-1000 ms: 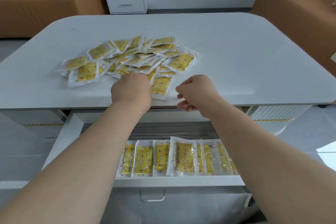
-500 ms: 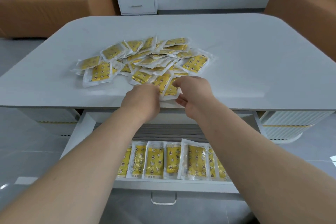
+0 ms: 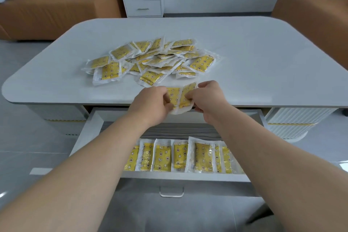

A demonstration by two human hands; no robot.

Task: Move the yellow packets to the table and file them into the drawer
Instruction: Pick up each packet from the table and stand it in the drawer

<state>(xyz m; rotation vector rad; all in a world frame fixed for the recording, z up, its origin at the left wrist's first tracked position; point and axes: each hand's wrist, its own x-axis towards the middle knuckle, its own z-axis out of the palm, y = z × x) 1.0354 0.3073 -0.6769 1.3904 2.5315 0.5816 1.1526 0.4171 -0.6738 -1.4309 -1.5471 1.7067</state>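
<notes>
Above the table [image 3: 244, 52] edge, left hand [image 3: 152, 103] and right hand [image 3: 207, 98] each pinch yellow packets [image 3: 178, 98], squaring them, apparently for filing in the drawer [image 3: 90, 128].

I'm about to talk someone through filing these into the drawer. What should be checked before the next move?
1. Drawer open below the hands: ok.
2. Held packets secure: ok, the left hand and right hand both pinch them.
3. Only one packet held: cannot tell; two yellow faces show between the hands.
4. Room in the drawer: ok, bare floor shows behind the row.
5. Space at the row's left end: cannot tell, the left arm hides it.
6. Pile safe on the table: ok, it lies back from the near edge.
</notes>
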